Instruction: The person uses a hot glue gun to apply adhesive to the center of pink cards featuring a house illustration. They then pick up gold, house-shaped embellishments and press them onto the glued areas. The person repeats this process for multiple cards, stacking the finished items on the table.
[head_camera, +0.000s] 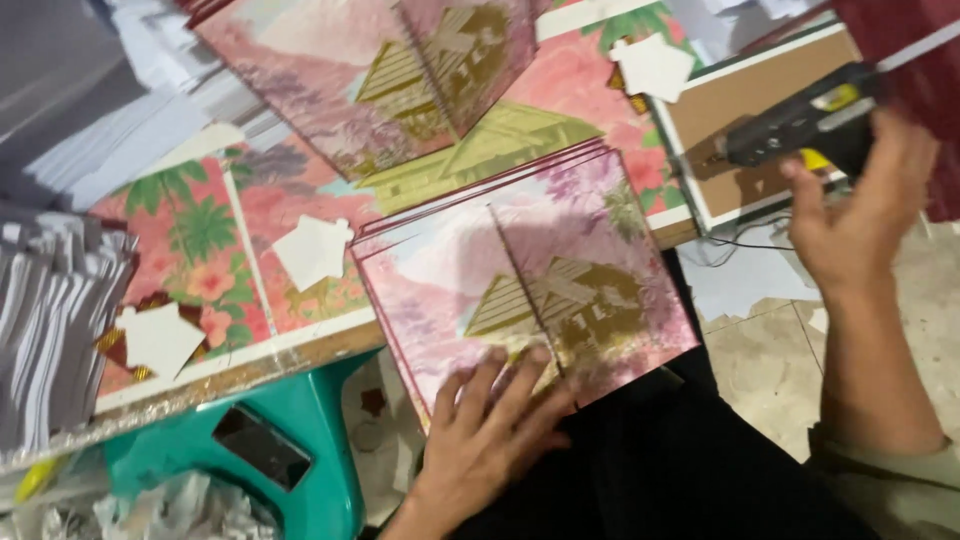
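My left hand (487, 432) lies flat, fingers spread, on the near edge of a stack of pink printed cards (520, 280) with a gold hut picture, resting on my lap. My right hand (860, 215) is raised at the right and grips a black glue gun (800, 120) with a yellow part, its nozzle pointing left toward a brown board (745, 95). A second pile of the same pink cards (380, 70) lies at the top middle.
A low board on a teal stool (300, 420) carries floral pink sheets (200, 250) with white house-shaped cutouts (312, 250). Stacks of white paper (50, 330) stand at the left. Crumpled paper sits below the stool, tiled floor at the right.
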